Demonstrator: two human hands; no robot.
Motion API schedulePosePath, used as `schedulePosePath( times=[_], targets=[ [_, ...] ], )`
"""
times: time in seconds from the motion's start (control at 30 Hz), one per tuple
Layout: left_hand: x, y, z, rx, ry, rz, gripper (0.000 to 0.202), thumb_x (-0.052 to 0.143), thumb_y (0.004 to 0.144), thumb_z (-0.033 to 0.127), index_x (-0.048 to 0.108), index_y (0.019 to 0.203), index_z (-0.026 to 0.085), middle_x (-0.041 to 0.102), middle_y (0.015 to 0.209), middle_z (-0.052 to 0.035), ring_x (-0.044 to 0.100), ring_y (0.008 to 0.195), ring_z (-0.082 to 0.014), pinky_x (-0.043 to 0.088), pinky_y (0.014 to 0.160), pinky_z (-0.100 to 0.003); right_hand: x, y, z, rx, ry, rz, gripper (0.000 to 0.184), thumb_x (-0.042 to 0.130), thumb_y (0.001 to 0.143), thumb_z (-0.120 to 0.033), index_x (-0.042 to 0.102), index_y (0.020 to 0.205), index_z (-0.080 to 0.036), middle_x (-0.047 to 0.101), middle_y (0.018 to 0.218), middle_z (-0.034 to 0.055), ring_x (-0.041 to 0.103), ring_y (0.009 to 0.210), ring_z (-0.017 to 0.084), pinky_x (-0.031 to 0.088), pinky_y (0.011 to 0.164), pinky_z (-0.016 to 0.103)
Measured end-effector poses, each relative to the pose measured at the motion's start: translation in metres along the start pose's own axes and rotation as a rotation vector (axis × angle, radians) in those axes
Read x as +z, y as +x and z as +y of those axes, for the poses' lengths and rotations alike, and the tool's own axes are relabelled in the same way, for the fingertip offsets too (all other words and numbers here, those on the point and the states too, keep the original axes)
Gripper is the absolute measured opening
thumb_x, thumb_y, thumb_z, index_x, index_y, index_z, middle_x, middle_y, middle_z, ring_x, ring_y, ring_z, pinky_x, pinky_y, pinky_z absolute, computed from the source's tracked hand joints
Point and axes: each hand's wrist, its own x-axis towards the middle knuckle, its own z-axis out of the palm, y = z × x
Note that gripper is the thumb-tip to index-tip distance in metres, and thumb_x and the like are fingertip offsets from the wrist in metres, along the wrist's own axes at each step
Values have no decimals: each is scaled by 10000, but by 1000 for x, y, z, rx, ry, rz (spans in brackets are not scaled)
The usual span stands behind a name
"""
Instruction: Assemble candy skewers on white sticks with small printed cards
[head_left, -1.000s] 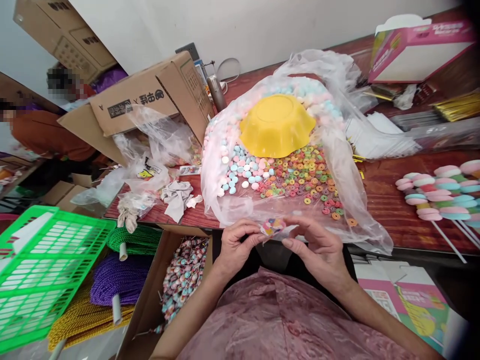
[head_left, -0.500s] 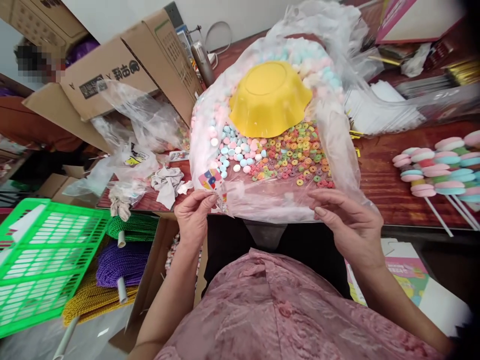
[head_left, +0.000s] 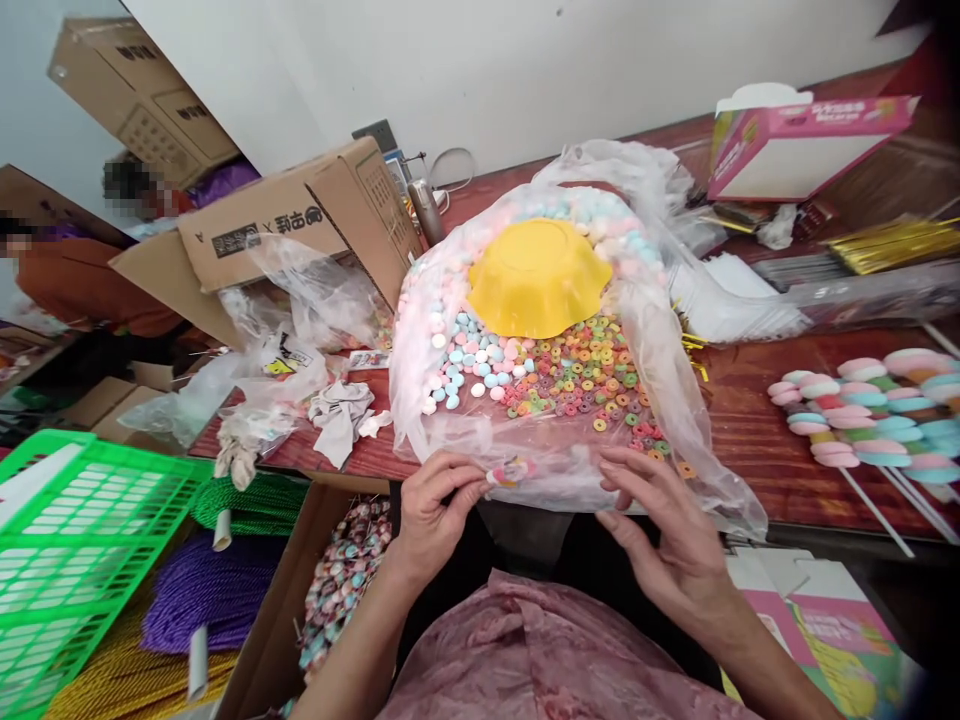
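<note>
Left hand (head_left: 436, 518) pinching wrapper (head_left: 512, 470), right hand (head_left: 669, 532) apart, table edge (head_left: 814, 517) near

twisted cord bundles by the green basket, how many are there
3: a green bundle farthest back, a purple bundle in the middle, and a gold bundle at the picture's bottom edge. More may be hidden behind the green basket.

An open cardboard carton (head_left: 270, 232) at the left of the worktop (head_left: 739, 425), a gray cylinder (head_left: 426, 212) just beside it. A pink-and-white box (head_left: 806, 150) near the back right corner. Below the front left corner, a slatted green basket (head_left: 82, 545) beside bundled green cord (head_left: 255, 507), purple cord (head_left: 202, 592) and gold cord (head_left: 120, 675).
</note>
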Motion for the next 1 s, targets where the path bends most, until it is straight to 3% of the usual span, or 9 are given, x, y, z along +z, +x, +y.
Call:
schedulePosePath(
  times=[0.17,0.3,0.4,0.53,0.6,0.67,0.8,0.9,1.0],
  targets=[
    [7,-8,-5,37,18,-61,125,671,897,82,733,944,180,680,895,-56,650,818,-146,533,743,-236,13,21,-18,-251,-187,-159,537,481,858,13,555,1342,-205,364,1478,173,512,1226,259,521,895,405],
    [10,-10,-14,-5,-18,-69,133,676,891,92,744,931,199,684,930,-47,666,832,-138,543,747,-208,-1,27,-16,-242,-209,-50,437,482,844,35,613,1209,-167,433,1414,172,543,1175,231,532,865,364],
    [5,-3,-24,-100,-154,37,103,724,855,121,750,889,214,700,941,-28,686,833,-137,562,726,-183,-42,40,-1,-150,-299,89,366,532,862,6,646,1152,-186,510,1344,140,600,1059,177,538,843,312],
    [-13,21,-35,-224,-243,301,70,787,810,187,738,856,205,703,891,-6,689,785,-131,587,769,-216,-116,71,30,-35,-463,254,180,610,884,-136,691,1028,-206,639,1167,81,627,1059,192,534,885,323],
    [-20,34,-38,-152,-131,298,60,769,831,189,736,879,205,695,923,-13,680,809,-136,582,778,-234,-145,92,45,47,-477,315,103,612,902,-214,694,958,-186,674,1065,73,647,1017,182,533,870,305],
    [-22,43,-41,32,81,173,70,728,868,162,739,917,211,684,977,-28,666,858,-142,560,779,-237,-164,118,59,109,-518,323,128,604,908,-239,699,920,-154,687,1009,83,656,947,162,525,801,265],
    [-11,42,-56,290,367,-38,117,629,941,122,722,986,179,661,1025,-68,637,907,-152,520,791,-256,-175,189,91,289,-744,135,85,686,803,-147,743,856,-112,706,874,61,629,818,120,430,728,224],
    [0,33,-68,287,388,-62,122,610,946,91,702,1001,148,647,1032,-88,624,923,-159,509,810,-266,-173,244,126,502,-892,-103,163,758,707,-187,725,773,-42,675,733,36,619,777,80,366,740,215],
    [6,27,-70,250,370,-40,129,634,925,65,689,1007,147,645,1013,-81,620,906,-155,504,803,-261,-168,280,164,652,-952,-278,353,771,629,-284,649,668,45,658,721,42,600,735,36,357,742,224]
  ],
)
